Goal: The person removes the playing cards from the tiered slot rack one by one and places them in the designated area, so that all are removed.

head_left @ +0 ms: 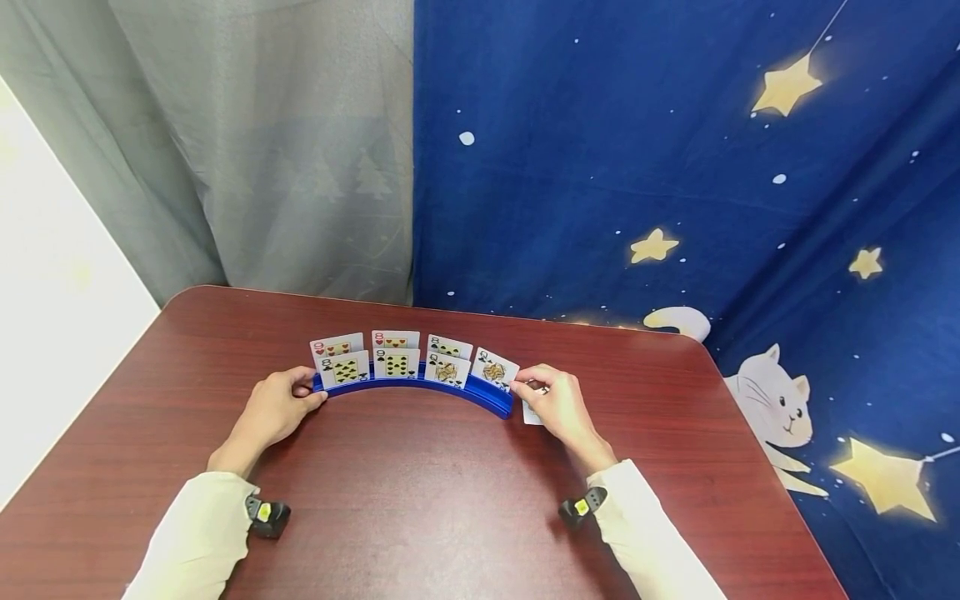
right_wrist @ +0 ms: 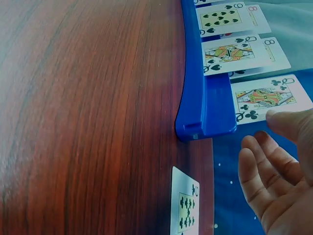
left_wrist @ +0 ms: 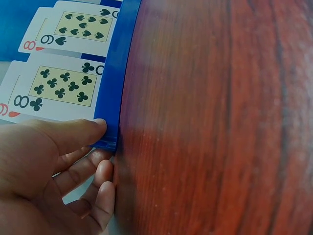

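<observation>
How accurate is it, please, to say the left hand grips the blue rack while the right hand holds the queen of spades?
The suit is wrong: the right wrist view shows the right hand holding the queen of clubs. The left hand does grip the blue rack.

loose card point(head_left: 532, 415): partly hidden, head view; cut off, right wrist view | three rear cards point(head_left: 396, 339): part-covered

Head cam looks forward-down from above left hand point(head_left: 273, 408) and right hand point(head_left: 561, 407). Wrist cams look close past each; both catch rack point(head_left: 489, 398).
</observation>
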Action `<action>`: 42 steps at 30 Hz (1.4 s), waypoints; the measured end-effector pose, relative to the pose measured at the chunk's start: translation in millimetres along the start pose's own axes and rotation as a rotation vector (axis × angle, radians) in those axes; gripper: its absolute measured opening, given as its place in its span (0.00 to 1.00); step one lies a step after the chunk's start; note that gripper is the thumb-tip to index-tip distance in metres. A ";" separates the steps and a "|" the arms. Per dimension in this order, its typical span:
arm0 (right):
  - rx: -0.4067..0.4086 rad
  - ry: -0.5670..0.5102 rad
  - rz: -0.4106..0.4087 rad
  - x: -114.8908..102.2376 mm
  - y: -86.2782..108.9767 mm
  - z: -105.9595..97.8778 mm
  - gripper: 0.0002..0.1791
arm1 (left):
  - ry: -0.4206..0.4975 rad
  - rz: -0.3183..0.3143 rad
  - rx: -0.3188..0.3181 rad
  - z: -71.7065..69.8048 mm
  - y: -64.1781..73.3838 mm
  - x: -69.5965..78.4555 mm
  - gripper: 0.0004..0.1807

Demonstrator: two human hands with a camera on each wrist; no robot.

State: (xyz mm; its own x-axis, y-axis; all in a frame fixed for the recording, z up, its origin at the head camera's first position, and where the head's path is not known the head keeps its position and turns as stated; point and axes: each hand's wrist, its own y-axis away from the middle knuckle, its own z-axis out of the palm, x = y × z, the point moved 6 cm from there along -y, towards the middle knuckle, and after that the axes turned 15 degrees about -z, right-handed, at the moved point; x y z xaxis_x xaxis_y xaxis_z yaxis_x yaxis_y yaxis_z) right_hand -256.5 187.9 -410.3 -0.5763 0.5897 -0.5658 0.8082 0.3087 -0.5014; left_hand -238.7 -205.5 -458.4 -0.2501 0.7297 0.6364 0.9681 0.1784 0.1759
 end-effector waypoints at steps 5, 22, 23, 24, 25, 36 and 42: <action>0.046 0.010 -0.031 -3.5 -0.7 -0.5 0.03 | 0.001 0.002 0.000 0.4 0.3 0.6 0.23; 0.205 -0.197 0.256 33.3 12.8 -28.1 0.08 | -0.008 -0.009 -0.010 -0.9 2.2 2.1 0.24; 0.211 -0.179 0.273 36.4 15.0 -30.6 0.08 | -0.007 -0.009 -0.011 -0.8 2.2 2.3 0.24; 0.213 -0.159 0.291 38.9 17.1 -33.0 0.08 | -0.007 -0.009 -0.011 -0.6 2.2 2.3 0.24; 0.216 -0.147 0.304 41.6 19.1 -35.0 0.08 | -0.008 -0.009 -0.011 -0.5 2.3 2.4 0.24; 0.164 0.019 0.356 62.9 33.0 -51.7 0.10 | -0.010 -0.008 -0.012 -1.3 1.0 1.4 0.24; 0.087 0.224 0.393 75.4 40.7 -60.7 0.18 | -0.011 -0.010 -0.012 -0.2 0.7 2.0 0.24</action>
State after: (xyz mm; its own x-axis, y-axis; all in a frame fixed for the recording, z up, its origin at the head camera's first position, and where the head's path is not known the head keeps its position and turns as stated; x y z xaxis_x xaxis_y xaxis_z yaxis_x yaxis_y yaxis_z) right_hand -259.7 290.2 -433.6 -0.1797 0.7992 -0.5735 0.9417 -0.0289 -0.3353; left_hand -238.5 -204.0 -456.8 -0.2598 0.7352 0.6261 0.9652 0.1783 0.1912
